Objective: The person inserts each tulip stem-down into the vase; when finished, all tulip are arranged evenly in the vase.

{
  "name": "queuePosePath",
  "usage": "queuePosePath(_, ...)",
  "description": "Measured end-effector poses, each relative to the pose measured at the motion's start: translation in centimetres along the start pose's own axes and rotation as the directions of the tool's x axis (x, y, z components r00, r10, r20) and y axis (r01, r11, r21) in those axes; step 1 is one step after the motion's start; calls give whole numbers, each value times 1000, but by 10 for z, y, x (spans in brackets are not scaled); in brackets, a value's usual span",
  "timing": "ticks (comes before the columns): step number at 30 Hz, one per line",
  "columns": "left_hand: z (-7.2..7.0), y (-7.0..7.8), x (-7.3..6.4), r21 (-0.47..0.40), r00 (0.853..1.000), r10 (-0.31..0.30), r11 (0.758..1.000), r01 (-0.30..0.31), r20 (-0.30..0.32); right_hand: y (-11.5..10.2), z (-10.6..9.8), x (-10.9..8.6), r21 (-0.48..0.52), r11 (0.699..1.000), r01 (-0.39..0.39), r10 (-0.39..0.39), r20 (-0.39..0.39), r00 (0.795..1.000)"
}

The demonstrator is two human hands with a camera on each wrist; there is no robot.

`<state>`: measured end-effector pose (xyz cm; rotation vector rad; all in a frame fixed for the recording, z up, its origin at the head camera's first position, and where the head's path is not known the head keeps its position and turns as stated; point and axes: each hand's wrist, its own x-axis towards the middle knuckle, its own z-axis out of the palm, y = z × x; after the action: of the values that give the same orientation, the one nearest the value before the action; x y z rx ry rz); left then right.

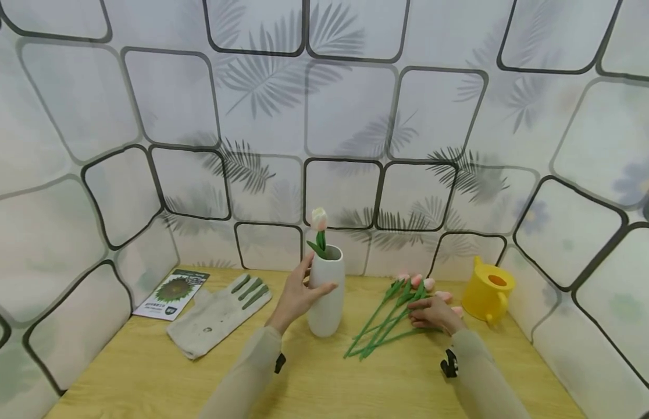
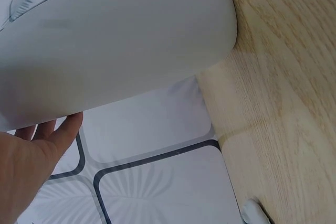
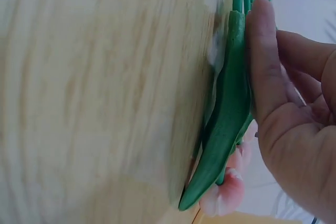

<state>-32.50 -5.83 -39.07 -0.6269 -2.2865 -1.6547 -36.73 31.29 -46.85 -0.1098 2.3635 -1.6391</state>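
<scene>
A white vase (image 1: 327,297) stands upright on the table, holding one pale pink-and-white tulip (image 1: 319,220). My left hand (image 1: 302,294) grips the vase from its left side, thumb across the front and fingers partly hidden behind it. In the left wrist view the fingers (image 2: 65,132) touch the vase wall (image 2: 121,45). To the right, several pink tulips (image 1: 389,317) with green stems lie in a loose bunch. My right hand (image 1: 434,313) is on them with bent fingers. In the right wrist view that hand (image 3: 294,108) touches the green stems and leaf (image 3: 226,108); whether it pinches a stem is unclear.
A yellow watering can (image 1: 488,291) stands at the right, close to the tulip heads. On the left lie a pale glove (image 1: 217,320) with green-grey fingertips and a seed packet (image 1: 171,294) with a sunflower picture. Patterned cloth walls (image 1: 267,192) enclose the table's back and sides.
</scene>
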Motion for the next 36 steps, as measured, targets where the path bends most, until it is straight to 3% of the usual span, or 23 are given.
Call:
queuePosePath(4,-4,14,-7,-2,1000,3,1000,-3,5,2,-2,-6,38,996,77,-77,-2,997)
queuePosePath(8,-4,15,-7,2,1000,14,1000,-14,-6,0,-4,-9,74,989,125,-121,-63,991)
queuePosePath(16,-5,14,-8,22,1000,-6,1000,6,6,-2,3,-13,184,975,129,-92,-198,976)
queuePosePath(19,-5,15,-8,18,1000,-5,1000,5,12,-5,7,-15,268,947,175,-113,-232,966)
queuePosePath(26,5,-28,7,-14,1000,3,1000,-3,-2,-16,17,-19,479,844,240,-98,-302,948)
queuePosePath(31,5,-28,6,-21,1000,-8,1000,8,2,-25,28,-16,535,794,290,-123,-326,937)
queuePosePath(36,5,-29,7,-16,999,-36,999,36,-1,-37,41,-12,553,764,333,-131,-372,919)
